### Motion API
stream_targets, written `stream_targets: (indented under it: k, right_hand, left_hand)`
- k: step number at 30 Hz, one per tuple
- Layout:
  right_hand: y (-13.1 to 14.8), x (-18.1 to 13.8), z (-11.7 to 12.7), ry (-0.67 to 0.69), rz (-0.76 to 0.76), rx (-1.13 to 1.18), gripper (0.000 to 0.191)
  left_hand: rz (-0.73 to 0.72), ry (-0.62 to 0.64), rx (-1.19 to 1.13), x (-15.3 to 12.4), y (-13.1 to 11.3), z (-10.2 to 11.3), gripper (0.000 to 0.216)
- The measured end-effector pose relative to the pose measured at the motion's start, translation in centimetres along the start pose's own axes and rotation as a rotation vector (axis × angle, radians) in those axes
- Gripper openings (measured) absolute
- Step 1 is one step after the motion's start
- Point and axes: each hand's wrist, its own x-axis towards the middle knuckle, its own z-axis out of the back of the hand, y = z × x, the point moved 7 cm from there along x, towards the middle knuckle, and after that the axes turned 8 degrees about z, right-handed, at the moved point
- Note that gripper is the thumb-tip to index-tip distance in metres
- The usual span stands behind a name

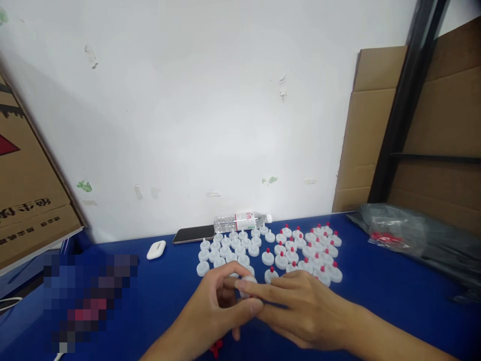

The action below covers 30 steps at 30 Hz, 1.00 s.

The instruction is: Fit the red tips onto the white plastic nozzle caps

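My left hand (pixel 215 306) and my right hand (pixel 300 308) meet low over the blue table (pixel 169 291), fingers pinched together on one small white cap (pixel 248 282). A bit of red shows between the fingertips. Just beyond the hands lie several white caps without red tips (pixel 229 248) on the left. To the right sit several white caps with red tips (pixel 308 248). Something small and red (pixel 216 347) lies under my left wrist.
A clear water bottle (pixel 240 221) lies on its side by the wall, next to a dark phone (pixel 193 234) and a white earbud case (pixel 156 249). A dark plastic bag with red parts (pixel 409 235) sits at right. Cardboard boxes (pixel 26 200) stand at both sides.
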Motion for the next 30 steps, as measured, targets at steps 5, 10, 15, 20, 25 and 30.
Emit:
stream_targets:
  k: [5,10,15,20,25,30]
  right_hand:
    - [-1.7,-0.5,1.0,-0.049,-0.081,-0.028,0.035]
    - [-6.7,-3.0,0.5,-0.005,-0.442,-0.005,0.043]
    - [-9.8,-5.9,-2.0,0.111,-0.654,0.090,0.047]
    - [-10.0,-6.3,-2.7,0.165,-0.639,0.169,0.049]
    - [-9.8,-6.3,-2.9,0.214,-0.639,0.228,0.052]
    - [-9.7,-6.5,-3.3,0.236,-0.624,0.269,0.054]
  left_hand:
    - [-0.063,-0.157,0.309,-0.5,-1.4,1.4,0.042]
    - [-0.099,-0.440,1.036,-0.8,-3.1,3.8,0.027]
    - [-0.044,-0.277,1.260,-0.6,-2.4,4.4,0.030]
    - [0.028,-0.237,1.275,-0.9,-2.0,5.1,0.025]
    - [0.090,-0.229,1.282,-1.1,-1.7,5.1,0.015]
    - [0.154,-0.219,1.287,-1.3,-1.5,4.9,0.016]
